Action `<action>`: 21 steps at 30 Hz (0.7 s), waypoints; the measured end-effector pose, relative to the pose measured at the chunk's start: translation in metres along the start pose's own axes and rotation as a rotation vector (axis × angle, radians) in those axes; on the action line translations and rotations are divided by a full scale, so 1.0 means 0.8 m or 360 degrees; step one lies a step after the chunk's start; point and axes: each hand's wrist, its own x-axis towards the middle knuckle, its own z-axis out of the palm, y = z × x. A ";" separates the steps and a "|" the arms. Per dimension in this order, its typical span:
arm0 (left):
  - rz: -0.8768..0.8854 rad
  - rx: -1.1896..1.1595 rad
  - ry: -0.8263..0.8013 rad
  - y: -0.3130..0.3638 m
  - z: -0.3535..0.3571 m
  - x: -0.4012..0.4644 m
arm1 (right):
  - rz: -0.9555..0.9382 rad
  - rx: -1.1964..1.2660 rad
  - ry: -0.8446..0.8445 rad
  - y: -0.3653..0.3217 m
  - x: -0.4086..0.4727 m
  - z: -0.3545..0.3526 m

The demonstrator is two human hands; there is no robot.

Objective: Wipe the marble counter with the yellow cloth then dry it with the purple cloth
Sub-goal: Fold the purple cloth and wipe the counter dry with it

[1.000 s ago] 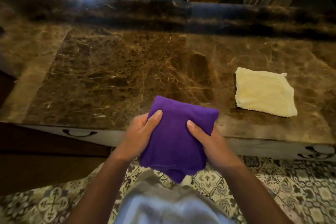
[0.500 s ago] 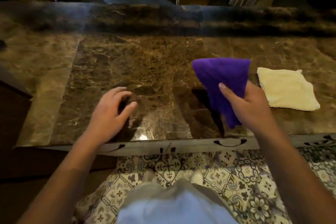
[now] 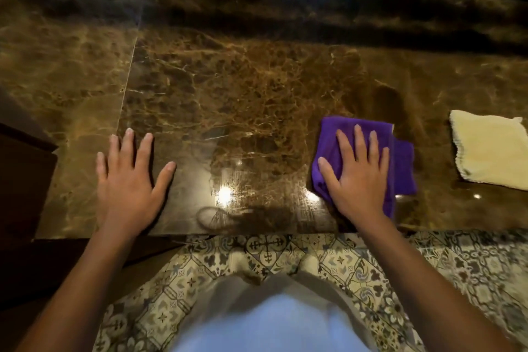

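Observation:
The brown marble counter [image 3: 257, 88] fills the upper half of the view. A folded purple cloth [image 3: 403, 163] lies flat on it near the front edge, right of centre. My right hand [image 3: 357, 171] presses down on the cloth with fingers spread. My left hand [image 3: 128, 177] rests flat on the bare marble at the front left, holding nothing. The yellow cloth [image 3: 491, 151] lies folded on the counter at the far right, apart from the purple one.
A raised dark marble ledge [image 3: 285, 6] runs along the back of the counter. The counter's front edge sits just above a patterned tile floor [image 3: 457, 274]. A dark cabinet side [image 3: 23, 186] borders the left. Bright light reflections shine on the marble between my hands.
My right hand lowered the purple cloth from mid-air onto the counter and now presses it flat. My left hand let go of the cloth and settled flat on the marble.

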 end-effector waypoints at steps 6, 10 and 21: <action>-0.0002 0.0006 -0.0009 0.003 0.001 0.001 | -0.0054 -0.0057 -0.0063 -0.034 0.144 0.012; -0.0003 0.0023 -0.0007 0.004 -0.002 0.002 | -0.0075 -0.0050 -0.0093 -0.090 0.206 0.014; 0.0014 -0.0045 -0.0006 0.004 -0.011 -0.002 | -0.0773 0.0039 -0.0085 -0.151 -0.038 0.036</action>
